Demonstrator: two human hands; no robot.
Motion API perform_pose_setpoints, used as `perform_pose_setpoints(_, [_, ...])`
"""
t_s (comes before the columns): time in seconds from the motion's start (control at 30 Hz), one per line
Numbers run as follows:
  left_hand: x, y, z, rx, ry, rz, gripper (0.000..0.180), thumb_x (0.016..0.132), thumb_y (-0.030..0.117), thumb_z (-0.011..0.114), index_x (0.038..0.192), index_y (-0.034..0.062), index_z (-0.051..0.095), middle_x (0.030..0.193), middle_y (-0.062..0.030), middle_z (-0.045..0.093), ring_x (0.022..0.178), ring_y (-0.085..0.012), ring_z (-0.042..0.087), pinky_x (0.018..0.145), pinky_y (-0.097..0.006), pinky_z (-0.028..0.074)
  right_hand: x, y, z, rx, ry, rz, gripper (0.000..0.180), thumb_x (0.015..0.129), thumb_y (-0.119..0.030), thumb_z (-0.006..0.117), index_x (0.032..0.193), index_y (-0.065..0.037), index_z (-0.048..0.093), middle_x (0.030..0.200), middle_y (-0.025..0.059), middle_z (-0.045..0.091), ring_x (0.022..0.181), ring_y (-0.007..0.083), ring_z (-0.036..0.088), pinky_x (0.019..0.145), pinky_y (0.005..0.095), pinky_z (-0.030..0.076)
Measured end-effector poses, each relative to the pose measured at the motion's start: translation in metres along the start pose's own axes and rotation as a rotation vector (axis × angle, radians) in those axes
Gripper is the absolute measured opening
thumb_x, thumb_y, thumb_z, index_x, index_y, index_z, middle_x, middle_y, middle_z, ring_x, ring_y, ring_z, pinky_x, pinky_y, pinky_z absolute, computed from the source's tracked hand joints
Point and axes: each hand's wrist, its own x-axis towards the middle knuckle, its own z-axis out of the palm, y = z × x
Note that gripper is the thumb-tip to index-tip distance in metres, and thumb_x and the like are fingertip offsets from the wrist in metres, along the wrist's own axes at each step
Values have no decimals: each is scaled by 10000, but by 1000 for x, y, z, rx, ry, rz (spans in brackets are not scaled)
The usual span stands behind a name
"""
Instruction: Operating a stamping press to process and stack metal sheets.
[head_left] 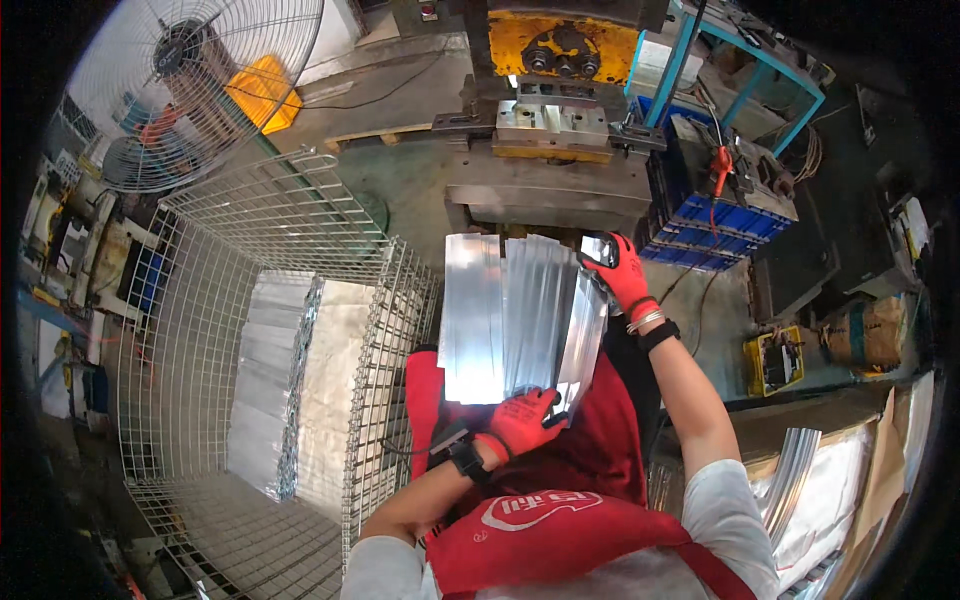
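Several shiny aluminium strips [475, 320] lie side by side in front of me, over my lap and below the press. At the right side of this row, a bright metal strip [583, 335] slants between my two hands. My right hand [622, 270], in a red and black work glove, is closed round its far end. Closed at its near end is my left hand [522, 422], gloved the same way. Whatever supports the row is hidden beneath it. My fingers cover both ends of the slanted strip, so I cannot tell whether it is one strip or more.
At my left stands a wire mesh cage [365, 400] with stacked metal strips [270, 370] inside. Ahead is a press with a metal die [552, 125]. Blue crates [715, 225] stand right of it, a large fan [185, 50] far left, and a yellow bin [775, 362] at right.
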Motion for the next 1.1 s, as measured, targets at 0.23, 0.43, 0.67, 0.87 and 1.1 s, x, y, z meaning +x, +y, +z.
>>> perform_pose_setpoints(0.23, [-1, 4, -18, -341, 172, 43, 439, 777, 243, 611, 1165, 86, 479, 967, -105, 591, 906, -224, 581, 771, -334, 463, 0, -14, -21, 279, 247, -55, 548, 605, -130, 761, 1064, -39, 476, 960, 60, 512, 917, 179, 488, 796, 294, 408])
perform_pose_setpoints(0.43, [22, -9, -32, -1030, 430, 93, 512, 886, 156, 488, 1337, 47, 272, 1169, -85, 504, 1008, -165, 525, 866, -289, 418, -5, -97, -86, 1057, -52, -184, 414, 755, 33, 580, 1147, -28, 464, 1048, 52, 506, 865, 114, 502, 753, 218, 425])
perform_pose_setpoints(0.67, [-1, 3, -72, -1788, -787, 251, 562, 873, 375, 465, 1268, -8, 354, 1114, -175, 541, 923, -202, 578, 782, -306, 472, 5, -94, -101, 1508, -297, -233, 481, 830, -287, 553, 1224, -46, 417, 1139, 105, 528, 969, 194, 537, 853, 336, 428])
perform_pose_setpoints(0.87, [0, 7, -64, -1816, 120, -67, 296, 879, 95, 495, 1145, -29, 462, 1106, -110, 561, 988, -169, 564, 858, -268, 435, -12, -126, -71, 1639, -534, -270, 538, 834, -403, 526, 1242, -75, 404, 1240, 69, 463, 1121, 208, 449, 949, 373, 355])
perform_pose_setpoints(1.1, [67, 13, -97, -1457, 262, -2, 211, 870, 156, 542, 1011, 6, 583, 865, 30, 567, 743, -35, 501, 648, -193, 404, -35, -83, -6, 1065, -338, -100, 392, 878, -275, 490, 1131, 23, 520, 1125, 114, 547, 1055, 191, 499, 905, 293, 363])
